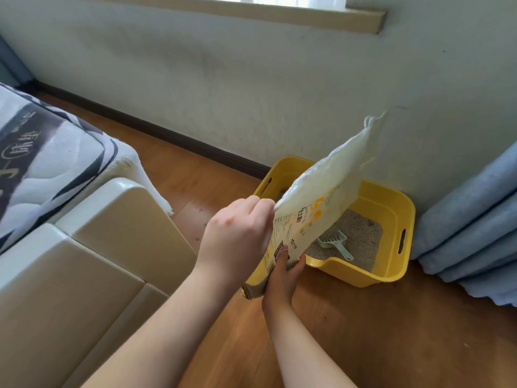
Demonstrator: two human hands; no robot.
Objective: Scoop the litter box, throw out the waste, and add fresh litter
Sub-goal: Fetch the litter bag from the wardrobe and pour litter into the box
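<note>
1. A yellow litter box (391, 271) sits on the wood floor (363, 331) against the wall (251, 93), just beside a blue curtain (470, 225).
2. Inside the box lies grey-beige litter (361, 239), spread over the bottom.
3. A pale scoop (335, 243) rests on the litter, its handle pointing toward the near-right.
4. A white litter bag (316, 203) with yellow print is held tilted above the box's left part, its torn upper corner high by the wall.
5. The bag's contents cannot be seen from outside.
6. The left hand (237, 233) pinches the bag's left edge, fingers curled tight on it.
7. The right hand (282, 278) grips the bag's lower end from beneath, thumb on the front face.
8. To the left stand a beige padded bed frame (98, 261) and a mattress (42, 152) with grey patterning.
9. A window ledge (251, 11) runs along the top.
</note>
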